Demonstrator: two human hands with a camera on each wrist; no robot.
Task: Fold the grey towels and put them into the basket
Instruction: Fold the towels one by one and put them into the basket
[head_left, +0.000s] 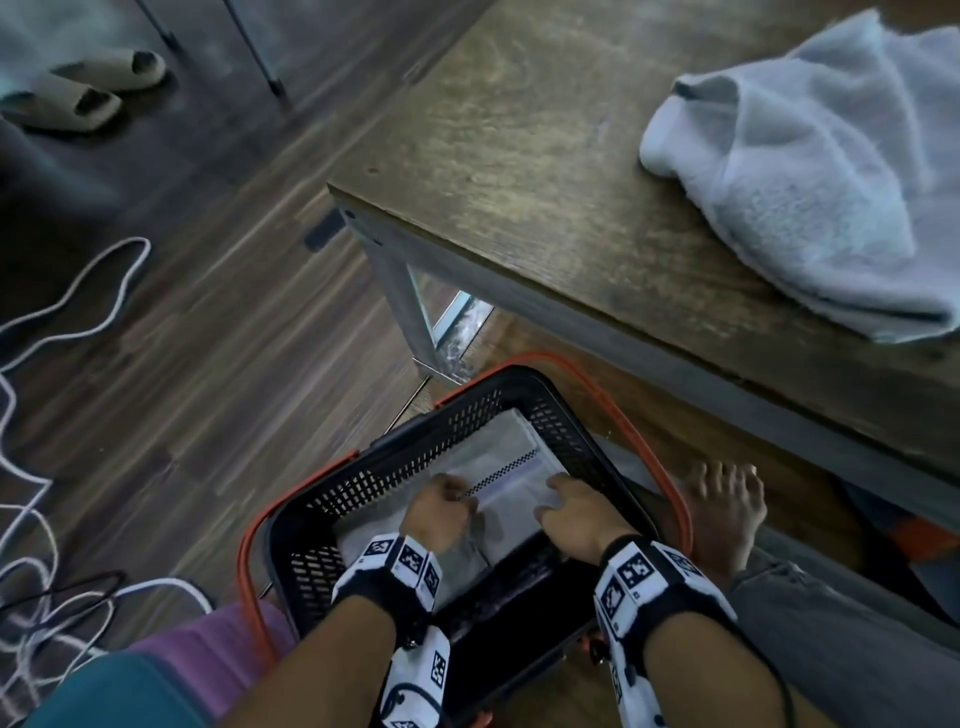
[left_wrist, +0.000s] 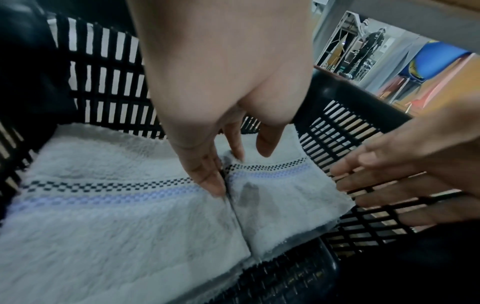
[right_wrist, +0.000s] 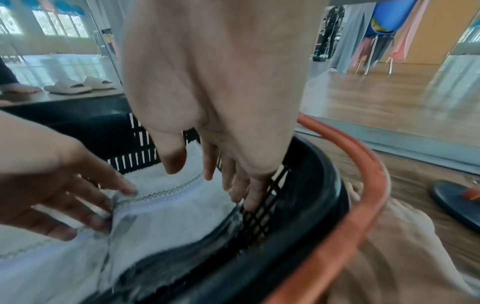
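A black mesh basket (head_left: 395, 467) with orange handles (right_wrist: 363, 185) stands on the floor by the table leg. Inside lie folded grey towels with a checked and lilac stripe: one on the left (left_wrist: 116, 216) and one on the right (head_left: 519, 499) (left_wrist: 280, 197) (right_wrist: 176, 209). My left hand (head_left: 441, 499) (left_wrist: 228, 164) reaches down with straight fingers pressed into the seam between them. My right hand (head_left: 561, 499) (right_wrist: 221, 179) has straight fingers at the right towel's outer edge, against the basket wall (left_wrist: 363, 133). An unfolded grey towel (head_left: 810, 171) lies crumpled on the table.
The wooden table (head_left: 519, 156) overhangs the basket's far side. A bare foot (head_left: 727, 509) rests right of the basket, with a dark sandal (right_wrist: 454, 201) beyond it. White cables (head_left: 52, 364) trail over the floor at left; beige slippers (head_left: 88, 88) sit far left.
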